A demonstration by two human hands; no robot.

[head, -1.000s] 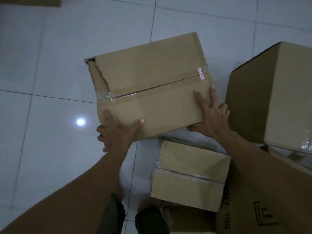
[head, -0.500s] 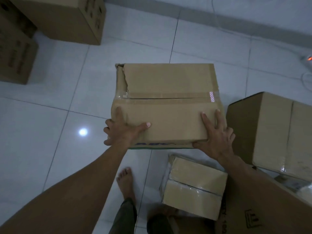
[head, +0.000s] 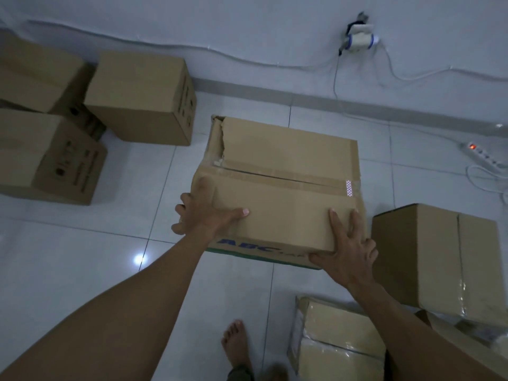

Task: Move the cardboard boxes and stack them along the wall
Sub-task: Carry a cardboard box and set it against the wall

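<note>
- Our left hand (head: pixel 203 215) grips the near left corner of the carried box (head: pixel 283 188). Its thumb lies flat across the top flap and its fingers curl round the left side.
- Our right hand (head: pixel 349 248) clamps the near right corner, with fingers spread on the top and the thumb tucked along the printed front face.
- Both forearms reach out straight from the lower corners, and the box sits between the hands in the middle of the view, short of the wall (head: pixel 247 28) and just right of the left group of boxes (head: pixel 140 97).
- Hard to read: a darker shape wedged between the left boxes may be another one — we cannot tell.
- The far left flap of the carried box is torn, and the blue print on its front is partly covered by our hands.
- The right-hand box (head: pixel 439 259) stands on the floor (head: pixel 68 257) near the carried one.
- The flat taped box (head: pixel 338 342) below it is partly hidden by our right arm, and more cardboard at the bottom right corner is cut off.
- Count: three boxes plainly at the left, one carried, one at the right and one taped flat — six in all.
- Also one bare foot (head: pixel 236 342), one wall plug (head: pixel 360 37) and one power strip (head: pixel 483 158) with a red light.
</note>
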